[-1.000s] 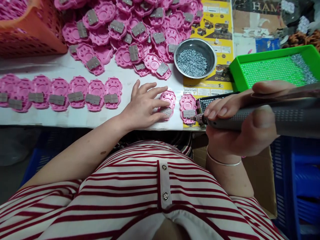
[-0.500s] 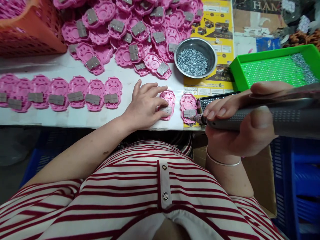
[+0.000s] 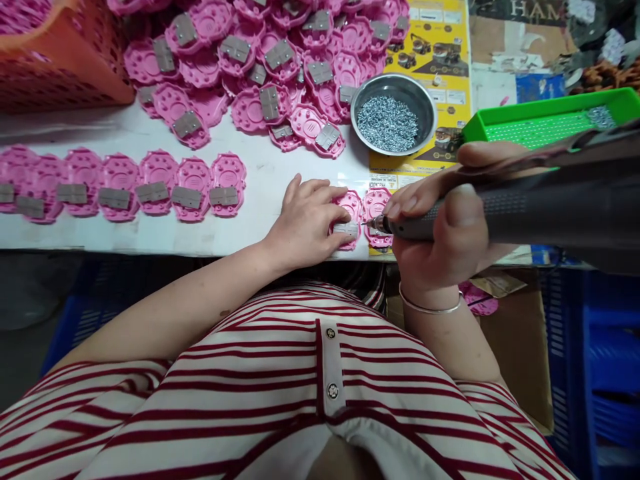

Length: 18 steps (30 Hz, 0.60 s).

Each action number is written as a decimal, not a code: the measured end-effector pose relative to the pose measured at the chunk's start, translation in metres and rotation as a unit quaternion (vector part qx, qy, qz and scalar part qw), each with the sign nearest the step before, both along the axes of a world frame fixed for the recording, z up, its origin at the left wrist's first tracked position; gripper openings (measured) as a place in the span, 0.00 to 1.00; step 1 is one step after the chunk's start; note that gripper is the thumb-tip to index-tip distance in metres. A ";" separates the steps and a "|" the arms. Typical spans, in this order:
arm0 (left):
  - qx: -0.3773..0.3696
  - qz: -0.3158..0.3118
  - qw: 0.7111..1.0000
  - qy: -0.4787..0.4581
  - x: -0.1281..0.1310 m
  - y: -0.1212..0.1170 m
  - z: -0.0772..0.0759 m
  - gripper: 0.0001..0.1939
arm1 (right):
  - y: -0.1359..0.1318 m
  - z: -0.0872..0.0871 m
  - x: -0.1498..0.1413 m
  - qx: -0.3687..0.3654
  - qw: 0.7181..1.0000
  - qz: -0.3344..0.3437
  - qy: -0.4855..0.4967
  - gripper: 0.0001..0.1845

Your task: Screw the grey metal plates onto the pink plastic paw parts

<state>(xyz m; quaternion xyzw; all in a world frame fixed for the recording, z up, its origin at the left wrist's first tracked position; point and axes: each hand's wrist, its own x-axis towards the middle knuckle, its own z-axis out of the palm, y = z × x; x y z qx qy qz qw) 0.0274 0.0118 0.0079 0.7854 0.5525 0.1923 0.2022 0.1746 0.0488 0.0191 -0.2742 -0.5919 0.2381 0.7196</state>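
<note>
1. Grip of the right hand is holding a dark power screwdriver, with fingers and thumb bent snugly round it. Its thin metal end is pointing left.
2. Left hand is lying palm down, with its fingers spread apart. It is resting fingertips on one pink piece and its thumb on the grey plate there.
3. That pink piece is lying flat near the front edge of the white tabletop. The second pink piece is sitting just beside it, on the right, and the screwdriver is hiding part of it.
4. The screwdriver's tip is reaching close to the right side of the first piece, but it is so small that I cannot tell if it is touching.
5. Farther left, a row of pink pieces is running along the tabletop, and each one is carrying a grey plate.
6. Behind, a big heap of pink pieces is spreading out next to an orange basket.
7. A round metal bowl is holding lots of little silver screws. It is sitting partly on a yellow printed sheet.
8. A green tray is standing to the right, partly behind the right hand and screwdriver.
</note>
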 end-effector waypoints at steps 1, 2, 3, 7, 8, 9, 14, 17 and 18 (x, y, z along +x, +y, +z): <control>-0.001 0.002 1.000 0.000 0.001 -0.001 0.000 0.09 | 0.000 -0.002 -0.002 -0.006 1.000 -0.025 0.004 0.19; -0.001 0.004 1.000 0.001 0.002 -0.001 0.001 0.09 | -0.001 -0.002 -0.003 -0.013 0.999 -0.037 0.012 0.20; -0.001 0.005 1.000 0.002 0.002 -0.001 0.001 0.09 | -0.003 -0.001 -0.004 -0.025 0.999 -0.037 0.022 0.19; 0.000 0.006 1.000 0.002 0.003 -0.002 0.002 0.09 | -0.006 0.004 -0.003 -0.039 0.997 0.031 0.063 0.13; 0.000 0.005 1.000 0.001 0.003 -0.002 0.002 0.09 | -0.005 0.004 -0.002 -0.017 0.996 0.043 0.072 0.13; -0.001 0.005 1.000 0.001 0.003 -0.002 0.002 0.08 | -0.003 0.003 -0.001 0.002 0.996 0.052 0.076 0.14; -0.003 0.001 1.000 0.002 0.002 -0.001 0.001 0.09 | 0.006 -0.004 -0.001 0.031 0.995 0.073 0.065 0.14; -0.003 0.002 1.000 0.001 0.003 -0.001 0.001 0.09 | 0.009 -0.009 0.000 0.028 0.995 0.057 0.072 0.14; -0.002 0.003 1.000 0.000 0.003 -0.002 0.001 0.09 | 0.008 -0.011 0.001 0.013 0.996 0.054 0.065 0.15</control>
